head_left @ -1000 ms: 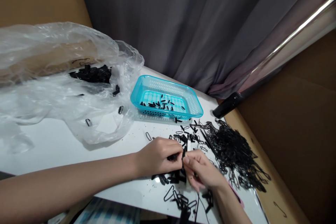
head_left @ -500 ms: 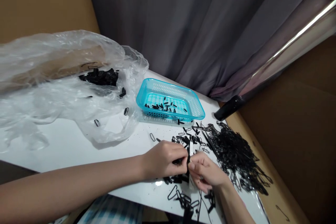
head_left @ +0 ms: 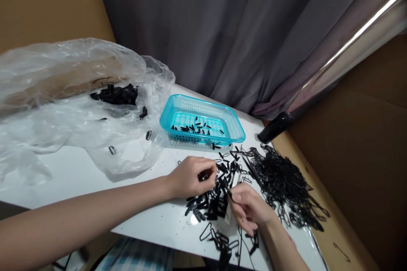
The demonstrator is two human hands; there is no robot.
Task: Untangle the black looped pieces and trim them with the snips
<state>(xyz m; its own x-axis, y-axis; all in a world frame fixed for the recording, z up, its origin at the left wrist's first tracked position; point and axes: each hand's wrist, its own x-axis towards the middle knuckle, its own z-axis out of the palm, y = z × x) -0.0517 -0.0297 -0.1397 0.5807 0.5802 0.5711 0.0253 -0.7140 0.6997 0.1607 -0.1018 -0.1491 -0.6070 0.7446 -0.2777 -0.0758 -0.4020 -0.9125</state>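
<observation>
My left hand (head_left: 192,176) is curled closed at the left edge of a pile of small black pieces (head_left: 219,203). Something dark shows inside its curl, too shaded to make out. To the right, my right hand (head_left: 251,208) pinches a small black strip (head_left: 229,193) between thumb and forefinger, its other fingers loosely bent. A narrow white strip (head_left: 228,214) lies among the pieces beside the right fingertips. Thin black elongated loops (head_left: 219,239) are scattered on the white table nearer to me.
A blue perforated basket (head_left: 237,139) with several short black pieces stands behind the hands. Tangled black loops (head_left: 282,186) are heaped at the right, near a black cylinder (head_left: 274,128). Clear plastic sheeting (head_left: 73,135) covers the left side, with a black heap (head_left: 117,94) on it.
My hands were together over the pile and are now apart. The left has moved left and slightly up, uncovering more black pieces, while the right stays nearly in place.
</observation>
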